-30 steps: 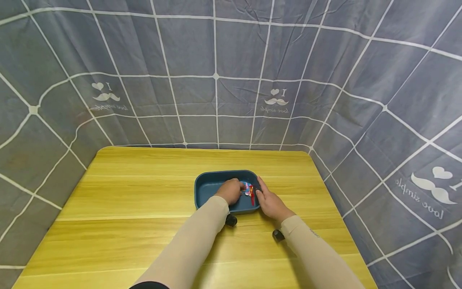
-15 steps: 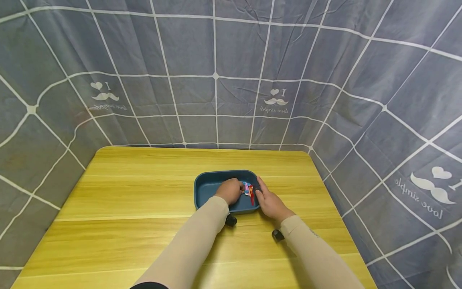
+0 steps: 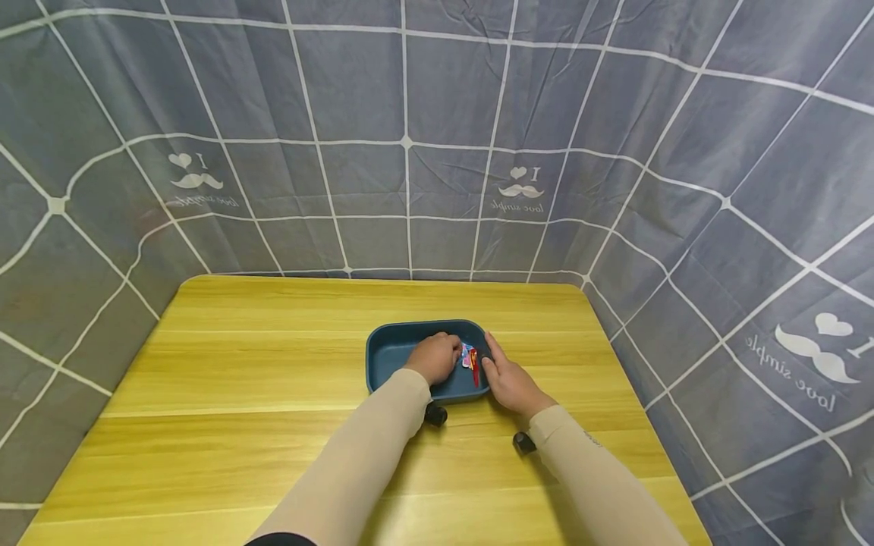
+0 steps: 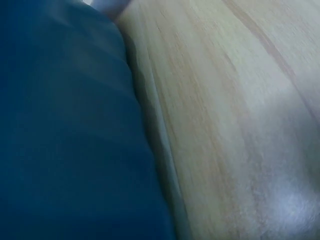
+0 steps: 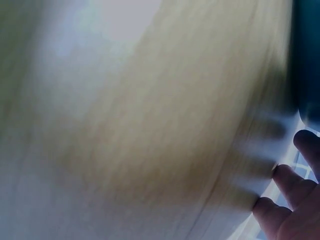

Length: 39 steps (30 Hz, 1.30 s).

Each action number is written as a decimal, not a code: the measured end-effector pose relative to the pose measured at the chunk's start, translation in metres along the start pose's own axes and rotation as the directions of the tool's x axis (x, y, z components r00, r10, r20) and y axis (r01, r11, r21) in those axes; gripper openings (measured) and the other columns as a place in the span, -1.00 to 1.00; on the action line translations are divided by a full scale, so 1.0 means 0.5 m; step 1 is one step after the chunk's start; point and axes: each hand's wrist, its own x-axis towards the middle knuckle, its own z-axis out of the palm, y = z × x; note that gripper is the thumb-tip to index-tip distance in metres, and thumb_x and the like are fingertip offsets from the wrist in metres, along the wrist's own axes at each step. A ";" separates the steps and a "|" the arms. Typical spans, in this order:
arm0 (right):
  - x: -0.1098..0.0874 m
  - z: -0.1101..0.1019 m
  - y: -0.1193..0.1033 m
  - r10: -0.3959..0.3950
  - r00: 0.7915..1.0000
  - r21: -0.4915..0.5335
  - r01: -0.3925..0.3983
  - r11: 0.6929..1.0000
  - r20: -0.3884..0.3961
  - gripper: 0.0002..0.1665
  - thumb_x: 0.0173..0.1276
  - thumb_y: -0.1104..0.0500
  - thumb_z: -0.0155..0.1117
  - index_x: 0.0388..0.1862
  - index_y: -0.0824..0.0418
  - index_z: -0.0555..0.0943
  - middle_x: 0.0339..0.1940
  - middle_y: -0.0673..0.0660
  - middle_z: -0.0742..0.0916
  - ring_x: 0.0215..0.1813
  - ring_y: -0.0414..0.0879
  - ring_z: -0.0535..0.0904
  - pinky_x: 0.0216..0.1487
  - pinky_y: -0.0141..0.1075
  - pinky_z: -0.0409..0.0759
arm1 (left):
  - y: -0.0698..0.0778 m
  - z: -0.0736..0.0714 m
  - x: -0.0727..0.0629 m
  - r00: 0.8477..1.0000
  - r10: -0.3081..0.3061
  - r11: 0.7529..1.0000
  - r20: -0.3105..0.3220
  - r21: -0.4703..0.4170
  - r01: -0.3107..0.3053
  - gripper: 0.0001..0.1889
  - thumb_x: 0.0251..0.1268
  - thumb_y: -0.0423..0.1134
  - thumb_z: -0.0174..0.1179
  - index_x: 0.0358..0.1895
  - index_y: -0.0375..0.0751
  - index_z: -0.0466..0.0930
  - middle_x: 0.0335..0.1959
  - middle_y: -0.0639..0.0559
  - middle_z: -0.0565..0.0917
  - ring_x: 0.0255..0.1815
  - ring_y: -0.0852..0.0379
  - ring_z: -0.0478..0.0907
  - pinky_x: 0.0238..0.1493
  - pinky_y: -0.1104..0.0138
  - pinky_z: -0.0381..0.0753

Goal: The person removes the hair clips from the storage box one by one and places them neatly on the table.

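Note:
A dark blue rectangular tray [image 3: 382,379] sits on the table. My left hand [image 3: 435,356] reaches into its middle with bent fingers, fingertips right beside a small blue and pink wrapped packet [image 3: 467,355]; I cannot tell whether it holds anything. A thin red wrapped piece [image 3: 475,367] lies against the packet, near the right wall. My right hand [image 3: 512,383] grips that wall, thumb at the rim and fingers along the outside. In the right wrist view, fingers [image 5: 287,185] of this hand show beside the tray. The left wrist view is mostly filled by the tray's outer wall [image 4: 75,130].
The tray stands on a yellow wood-grain table [image 3: 259,364], right of its middle. Grey curtains [image 3: 355,98] with white grid lines hang behind the table and at both sides. A black wrist device [image 3: 435,414] sits under the left wrist, another black device [image 3: 524,443] under the right.
My left fingers have shifted slightly, and the packet beside them shows at a slightly different angle. The right hand keeps its place on the tray wall, and the tray stays put.

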 end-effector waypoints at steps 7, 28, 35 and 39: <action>0.007 -0.004 -0.007 -0.018 1.000 -0.013 0.018 1.000 0.003 -0.26 0.79 -0.07 -0.24 0.80 0.02 -0.12 0.51 0.44 0.52 0.45 0.37 0.53 0.51 0.22 0.42 | -0.017 -0.005 0.010 0.997 -0.028 0.998 -0.076 -0.064 0.023 -0.84 0.67 -0.15 0.09 -0.06 -0.03 0.66 -0.15 0.06 0.71 -0.16 0.08 0.61 0.01 0.16 0.65; 0.009 -0.011 -0.016 -0.006 1.000 -0.042 0.006 0.999 0.011 -0.24 0.79 -0.07 -0.25 0.80 0.07 -0.16 0.49 0.48 0.52 0.44 0.40 0.54 0.50 0.25 0.42 | -0.025 -0.125 -0.037 0.997 -0.029 0.879 -0.078 -0.477 -0.011 -0.72 0.67 -0.20 0.11 0.26 -0.18 0.63 0.00 -0.01 0.73 0.06 0.03 0.69 0.20 0.08 0.67; 0.003 -0.008 -0.010 -0.007 1.000 -0.042 0.007 0.999 0.009 -0.23 0.78 -0.07 -0.23 0.80 0.06 -0.15 0.47 0.49 0.54 0.43 0.42 0.54 0.49 0.25 0.42 | -0.036 -0.160 -0.062 0.998 0.012 0.867 -0.066 -0.497 -0.043 -0.71 0.69 -0.22 0.08 0.30 -0.14 0.59 -0.05 -0.10 0.73 0.06 -0.08 0.70 0.13 0.12 0.66; 0.000 -0.005 -0.008 -0.009 1.000 -0.039 0.010 0.999 0.013 -0.23 0.78 -0.07 -0.22 0.80 0.06 -0.15 0.46 0.50 0.54 0.43 0.42 0.54 0.50 0.26 0.42 | -0.051 -0.178 -0.074 0.997 0.012 0.874 -0.079 -0.484 -0.049 -0.71 0.67 -0.25 0.09 0.30 -0.11 0.62 -0.04 -0.07 0.75 0.02 0.00 0.68 -0.04 0.25 0.61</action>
